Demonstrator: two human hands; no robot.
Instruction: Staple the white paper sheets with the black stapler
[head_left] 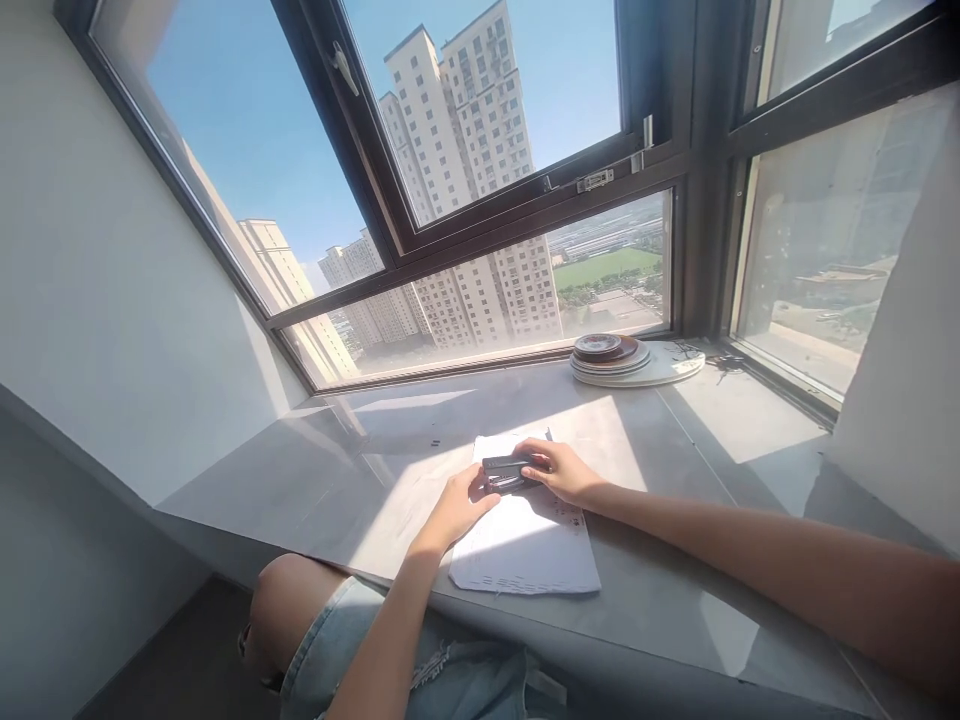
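Note:
A black stapler (507, 472) lies sideways over a stack of white paper (517, 550) on the sill. My left hand (459, 505) is closed around its left end, with the thumb at the lower side and fingers at the upper side. At the other end, my right hand (559, 470) grips it with fingers over the top and the thumb near the front. Small dark marks run along the paper's lower edge and right side. The stapler partly hides the upper part of the sheets.
Two small dark pieces, perhaps staples, (435, 443) lie left of the paper. A pile of plates and round boards (611, 365) stands by the window corner, beside a dark tangled item (726, 364). The grey sill (315, 500) ends above my knees.

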